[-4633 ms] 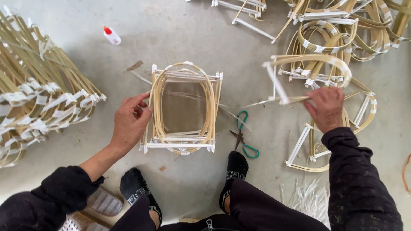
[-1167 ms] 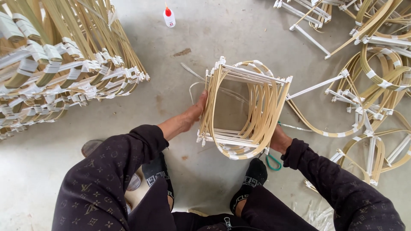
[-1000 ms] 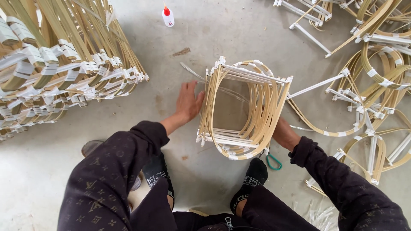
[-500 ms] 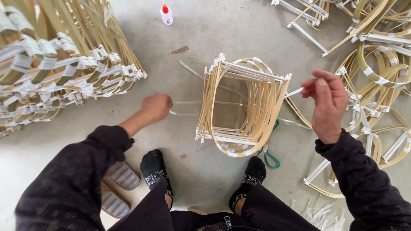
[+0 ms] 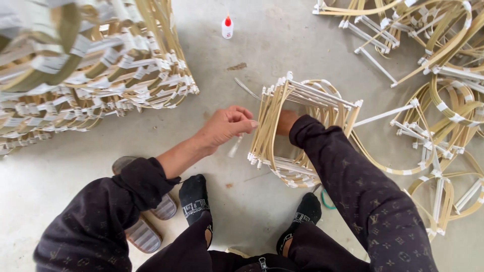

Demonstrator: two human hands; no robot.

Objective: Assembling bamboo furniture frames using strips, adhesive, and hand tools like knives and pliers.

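While left hand (image 5: 227,126) pinches beside it, frame (image 5: 302,131) stands on open floor (image 5: 242,211).

left hand (image 5: 227,126) pinching, right hand (image 5: 286,121) reaching forward

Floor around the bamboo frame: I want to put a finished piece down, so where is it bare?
Bare concrete lies between the stacked frames at left and the bamboo frame, from the glue bottle down to the left hand. Another patch lies left of the sandals. The right side is crowded with loose hoops.
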